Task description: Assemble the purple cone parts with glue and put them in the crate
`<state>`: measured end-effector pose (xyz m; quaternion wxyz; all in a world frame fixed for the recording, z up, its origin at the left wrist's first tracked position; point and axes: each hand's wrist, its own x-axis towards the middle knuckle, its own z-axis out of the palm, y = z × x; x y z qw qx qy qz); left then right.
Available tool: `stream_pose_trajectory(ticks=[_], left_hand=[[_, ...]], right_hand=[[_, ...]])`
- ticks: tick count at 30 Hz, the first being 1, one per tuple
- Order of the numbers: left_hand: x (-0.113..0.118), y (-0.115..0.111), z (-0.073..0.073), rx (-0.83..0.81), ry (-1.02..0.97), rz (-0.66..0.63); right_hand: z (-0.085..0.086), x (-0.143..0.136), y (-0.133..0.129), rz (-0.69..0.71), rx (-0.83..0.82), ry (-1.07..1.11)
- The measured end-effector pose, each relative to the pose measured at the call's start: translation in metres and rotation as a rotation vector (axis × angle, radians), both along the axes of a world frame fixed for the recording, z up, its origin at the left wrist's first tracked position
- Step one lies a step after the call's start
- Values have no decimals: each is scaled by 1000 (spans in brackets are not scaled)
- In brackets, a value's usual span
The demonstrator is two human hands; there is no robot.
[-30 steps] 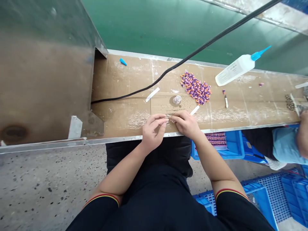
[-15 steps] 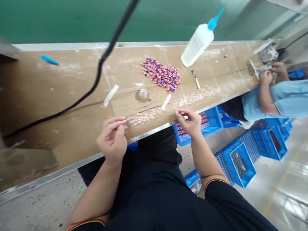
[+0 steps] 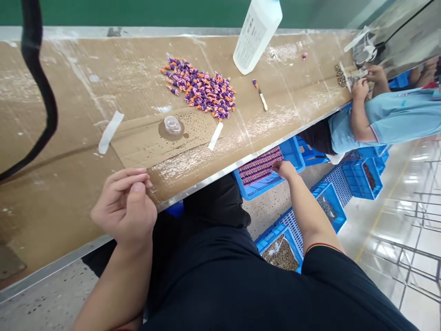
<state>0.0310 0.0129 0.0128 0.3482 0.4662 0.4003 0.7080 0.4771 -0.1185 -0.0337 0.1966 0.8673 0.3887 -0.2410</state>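
My left hand [image 3: 126,204] is above the near edge of the bench, its thumb pressed against the fingertips; anything between them is too small to make out. Below the bench edge, my right hand [image 3: 285,169] reaches into a blue crate [image 3: 253,192]. Its fingertips are together at the end of rows of small purple-and-pink pieces [image 3: 258,168], and what they pinch is hidden. A loose pile of small purple-and-orange pieces [image 3: 203,87] lies on the bench. In front of the pile, a small clear cup [image 3: 172,125] sits on a wet patch of taped-down cardboard [image 3: 144,149].
A white bottle [image 3: 257,39] stands behind a small white-handled tool [image 3: 262,99]. A black cable [image 3: 46,92] hangs across the left. To the right, a co-worker in a light blue shirt [image 3: 389,115] works at the bench. More blue crates [image 3: 339,220] stand on the floor.
My right hand has moved from the bench edge, where it held a small purple-and-orange piece, down to the crate. My left hand stays pinched. The view has shifted rightward.
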Motion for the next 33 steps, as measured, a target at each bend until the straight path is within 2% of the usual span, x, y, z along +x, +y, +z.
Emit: stream_pose_trajectory(ticks=[5,13,20,33], left_hand=[[-2,-1,0,-13,17,14],[-1,-2,1,-27,34,-6],[-3,-2,0,-72,72,33],[-4,-3,0,9,40,-23]], right_hand=[[-4,13,3,55,-132,5],[-14,15,10,66,-297,-12],[-16,14,12,78,-325,-26],[-33,22,12,146,-426,-30]])
